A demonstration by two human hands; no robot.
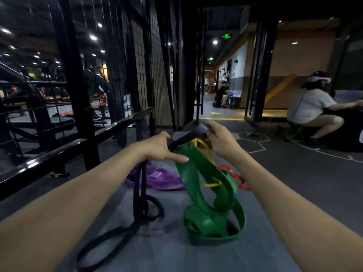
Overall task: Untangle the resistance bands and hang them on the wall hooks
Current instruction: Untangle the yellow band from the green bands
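Between the two raised hands a wide black rubber resistance band (pixel 185 136) is held taut, its long axis running from low on the left up to the right. The left hand (pixel 161 147) is curled round the lower part of this band, thumb stretched out over the broad green rubber band (pixel 208 193); from under that hand the black loop drops to the grey floor mat (pixel 157 250) and trails toward the viewer in loose curls. The right hand (pixel 220 140) pinches the upper end of the black band, with the thin yellow rubber band (pixel 198 143) just below its fingers.

The green band hangs over the black one and falls in twisted coils to the mat between the forearms, with the yellow band threaded through it. A purple rubber band (pixel 157 178) lies flat on the mat beyond the left wrist, and a red rubber band (pixel 233 174) lies by the right forearm, both apart from the held knot.

My reading is that the black band must slide out lengthwise, toward the right hand, to come free of the green coils. No wall hooks can be made out; a black wire grid panel (pixel 145 61) stands ahead on the left.
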